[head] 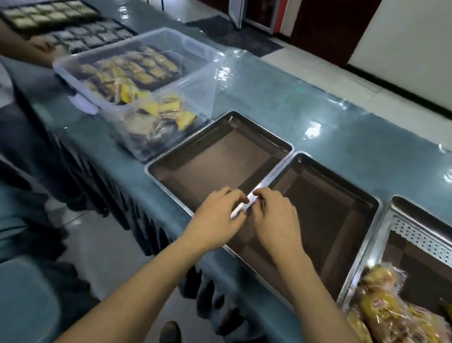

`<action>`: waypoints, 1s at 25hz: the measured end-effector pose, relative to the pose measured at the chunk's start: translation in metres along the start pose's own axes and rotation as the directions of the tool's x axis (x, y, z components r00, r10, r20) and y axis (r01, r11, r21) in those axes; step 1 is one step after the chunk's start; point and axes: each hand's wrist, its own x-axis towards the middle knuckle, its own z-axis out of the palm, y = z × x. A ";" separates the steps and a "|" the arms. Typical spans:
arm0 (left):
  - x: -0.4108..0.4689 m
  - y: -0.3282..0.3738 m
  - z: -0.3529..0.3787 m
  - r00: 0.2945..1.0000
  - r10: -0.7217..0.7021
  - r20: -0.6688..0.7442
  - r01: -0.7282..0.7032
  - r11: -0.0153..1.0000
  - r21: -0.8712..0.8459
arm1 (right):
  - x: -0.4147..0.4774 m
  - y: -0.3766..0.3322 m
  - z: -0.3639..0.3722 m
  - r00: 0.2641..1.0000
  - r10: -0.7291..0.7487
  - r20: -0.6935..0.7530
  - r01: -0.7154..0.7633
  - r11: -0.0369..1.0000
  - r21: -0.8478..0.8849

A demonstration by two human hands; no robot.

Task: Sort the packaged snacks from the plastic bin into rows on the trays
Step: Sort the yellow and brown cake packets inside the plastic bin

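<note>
the snacks (pixel 170 107) are crinkly yellow and dark packets piled in one clear plastic bin (pixel 107 46), right behind two bare steel trays (pixel 260 129); left hand (pixel 216 216) and right hand (pixel 275 221) both curl fingers over their touching rims, and a third tray (pixel 406 203) further right holds more yellow packets

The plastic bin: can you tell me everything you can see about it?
The bin is a big box of clear plastic with a thick rim and no lid. It sits flat on the teal table, with its near corner close beside the first tray; whether they touch cannot be told. Snacks in yellow and dark wrappers are heaped inside, mostly toward the near end.
</note>
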 end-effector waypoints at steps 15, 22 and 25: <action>-0.009 -0.169 -0.177 0.965 -0.141 -0.221 0.127 0.989 -0.080 | 0.099 -0.219 0.118 0.973 -0.228 0.049 0.216 0.960 0.181; 0.067 -0.200 -0.236 0.962 -0.081 -0.260 0.080 0.997 -0.016 | 0.190 -0.255 0.129 0.966 -0.247 -0.072 0.257 0.903 0.344; 0.113 -0.204 -0.258 0.969 -0.043 -0.242 0.046 0.999 0.006 | 0.234 -0.263 0.129 0.966 -0.234 -0.112 0.259 0.893 0.368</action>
